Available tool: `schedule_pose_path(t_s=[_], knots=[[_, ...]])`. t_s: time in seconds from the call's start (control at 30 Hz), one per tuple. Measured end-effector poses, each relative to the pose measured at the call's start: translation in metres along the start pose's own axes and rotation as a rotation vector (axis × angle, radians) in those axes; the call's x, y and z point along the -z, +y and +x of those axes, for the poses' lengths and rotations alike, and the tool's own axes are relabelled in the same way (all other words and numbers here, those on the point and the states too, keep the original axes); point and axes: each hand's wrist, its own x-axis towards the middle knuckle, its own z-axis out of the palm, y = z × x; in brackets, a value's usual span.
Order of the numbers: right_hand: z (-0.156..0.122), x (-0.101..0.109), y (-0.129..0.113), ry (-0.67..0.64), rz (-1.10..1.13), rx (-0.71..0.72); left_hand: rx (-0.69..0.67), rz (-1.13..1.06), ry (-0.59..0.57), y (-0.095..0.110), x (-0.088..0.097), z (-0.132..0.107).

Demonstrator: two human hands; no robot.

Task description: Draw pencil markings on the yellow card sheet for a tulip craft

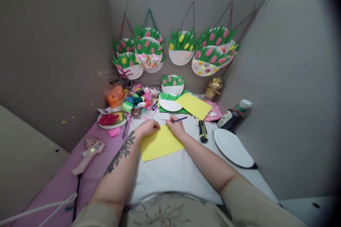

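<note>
A yellow sheet of paper (pixel 162 144) lies on the white table cover in front of me. My left hand (pixel 150 127) is closed at its far left edge, fingers curled down onto the paper. In my right hand (pixel 176 125) is a dark pencil (pixel 180 119), gripped close to the sheet's far edge; the fingers hide its point. Just beyond the hands lies a small white piece (pixel 165 116). Behind it stands a cut paper plate with green paper grass (pixel 170 103), and a second yellow sheet (pixel 194 105) rests to its right.
To the right are a yellow-black utility knife (pixel 203 131), a dark bottle (pixel 234 115) and a cut white plate (pixel 234 148). A pink glue gun (pixel 89 156), a plate of pink cord (pixel 110 120) and clay packs (pixel 137 101) lie left. Decorated plates (pixel 181 56) hang behind.
</note>
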Motion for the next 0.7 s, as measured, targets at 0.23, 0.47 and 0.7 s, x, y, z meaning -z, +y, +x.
schedule_pose_path(t_s=[0.23, 0.47, 0.7], knots=[[0.0001, -0.0006, 0.0, -0.016, 0.009, 0.003, -0.003, 0.003, 0.003, -0.0025, -0.0019, 0.0004], [0.0002, 0.0001, -0.0003, -0.045, 0.017, 0.005, -0.008, 0.002, 0.005, -0.0028, -0.0023, 0.0005], [0.0003, -0.0006, -0.0015, -0.041, 0.025, 0.002, -0.004, 0.003, 0.007, -0.0032, -0.0025, 0.0009]])
